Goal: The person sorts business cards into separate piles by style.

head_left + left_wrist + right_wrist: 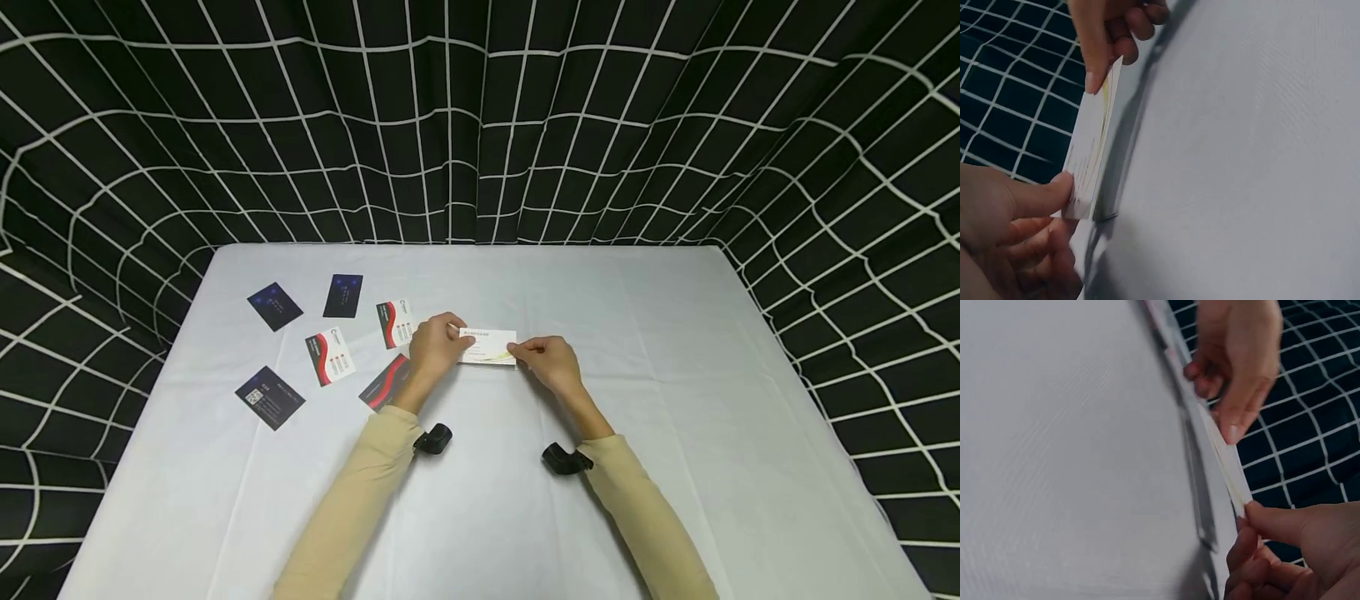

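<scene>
A white business card (487, 354) with small print and a yellow-green curved line is held by both hands over the white table. The left hand (435, 346) pinches its left end, thumb on the printed face. At the right end, the thumb and fingers of the right hand (553, 363) pinch the lower corner. In the left wrist view the card (1088, 147) is tilted, with the left hand (1019, 215) at the near end and the right hand (1107, 40) at the far end. The right wrist view catches the card (1235, 475) nearly edge-on.
Left of the hands lie two dark blue cards (275, 306) (343, 296), a dark card with a QR code (270, 397) and two white, red and black cards (330, 356) (395, 323). A grey card with a red band (385, 383) is partly behind the left forearm. Black grid-patterned cloth (480, 125) surrounds the table (675, 333).
</scene>
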`<state>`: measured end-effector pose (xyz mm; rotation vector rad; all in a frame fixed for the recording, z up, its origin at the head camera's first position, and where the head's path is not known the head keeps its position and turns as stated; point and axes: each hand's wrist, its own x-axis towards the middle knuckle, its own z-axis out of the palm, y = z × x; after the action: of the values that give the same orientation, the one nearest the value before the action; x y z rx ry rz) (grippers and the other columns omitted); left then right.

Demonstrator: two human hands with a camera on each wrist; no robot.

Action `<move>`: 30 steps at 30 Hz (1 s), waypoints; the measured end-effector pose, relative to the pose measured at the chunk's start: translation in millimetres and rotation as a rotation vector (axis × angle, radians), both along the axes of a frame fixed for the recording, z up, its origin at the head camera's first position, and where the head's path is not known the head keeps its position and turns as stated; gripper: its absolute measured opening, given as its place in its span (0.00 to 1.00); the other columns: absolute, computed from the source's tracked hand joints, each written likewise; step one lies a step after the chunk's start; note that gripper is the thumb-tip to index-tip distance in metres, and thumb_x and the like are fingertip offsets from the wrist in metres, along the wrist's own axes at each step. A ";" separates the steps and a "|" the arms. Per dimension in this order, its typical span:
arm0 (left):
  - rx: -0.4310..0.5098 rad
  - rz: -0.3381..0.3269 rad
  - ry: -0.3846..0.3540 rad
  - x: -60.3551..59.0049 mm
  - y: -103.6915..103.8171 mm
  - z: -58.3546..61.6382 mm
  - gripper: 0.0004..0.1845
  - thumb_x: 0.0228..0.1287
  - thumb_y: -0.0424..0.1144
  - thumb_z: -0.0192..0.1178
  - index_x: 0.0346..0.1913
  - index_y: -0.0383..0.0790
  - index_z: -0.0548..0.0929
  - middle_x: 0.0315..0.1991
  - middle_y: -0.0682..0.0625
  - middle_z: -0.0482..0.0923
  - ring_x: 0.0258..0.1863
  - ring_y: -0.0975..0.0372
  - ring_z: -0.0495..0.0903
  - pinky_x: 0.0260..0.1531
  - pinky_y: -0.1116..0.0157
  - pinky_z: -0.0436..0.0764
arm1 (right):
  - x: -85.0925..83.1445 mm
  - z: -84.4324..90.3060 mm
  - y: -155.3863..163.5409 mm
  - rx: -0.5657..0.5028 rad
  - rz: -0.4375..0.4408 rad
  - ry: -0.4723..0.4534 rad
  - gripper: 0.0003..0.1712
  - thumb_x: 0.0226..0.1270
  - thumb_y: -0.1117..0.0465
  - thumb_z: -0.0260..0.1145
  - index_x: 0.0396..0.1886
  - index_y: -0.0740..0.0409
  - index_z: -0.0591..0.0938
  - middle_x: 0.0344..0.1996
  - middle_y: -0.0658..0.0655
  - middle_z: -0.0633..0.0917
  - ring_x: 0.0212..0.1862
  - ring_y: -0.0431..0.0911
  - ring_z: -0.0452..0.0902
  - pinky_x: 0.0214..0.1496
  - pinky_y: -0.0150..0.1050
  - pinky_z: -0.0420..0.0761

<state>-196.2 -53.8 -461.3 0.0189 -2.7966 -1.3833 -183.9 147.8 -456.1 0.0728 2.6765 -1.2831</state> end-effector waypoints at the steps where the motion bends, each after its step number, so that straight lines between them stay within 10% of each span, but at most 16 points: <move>1: -0.038 0.005 0.013 -0.8 1.9 -1.0 0.15 0.58 0.40 0.71 0.44 0.34 0.85 0.27 0.47 0.83 0.21 0.61 0.78 0.24 0.64 0.76 | -0.3 -1.4 -0.6 0.024 -0.007 0.007 0.20 0.66 0.49 0.67 0.35 0.64 0.88 0.25 0.56 0.85 0.24 0.43 0.71 0.26 0.34 0.67; 9: -0.213 0.035 0.048 1.3 10.3 -4.4 0.16 0.56 0.40 0.72 0.44 0.35 0.85 0.31 0.44 0.86 0.22 0.58 0.81 0.25 0.62 0.78 | -1.3 -6.4 -4.6 0.171 0.006 0.037 0.20 0.65 0.48 0.68 0.35 0.63 0.89 0.24 0.55 0.86 0.19 0.41 0.67 0.19 0.31 0.64; 30: -0.269 0.083 0.045 5.6 16.2 -10.5 0.09 0.58 0.38 0.70 0.38 0.38 0.86 0.35 0.45 0.87 0.32 0.50 0.85 0.31 0.54 0.78 | -3.4 -11.9 -1.7 0.202 -0.009 0.083 0.17 0.62 0.50 0.71 0.26 0.62 0.89 0.10 0.47 0.71 0.13 0.37 0.54 0.15 0.30 0.54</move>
<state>-190.6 -37.6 -471.8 0.0965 -2.8809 -0.9699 -187.3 146.2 -468.0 0.0589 2.8713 -1.0359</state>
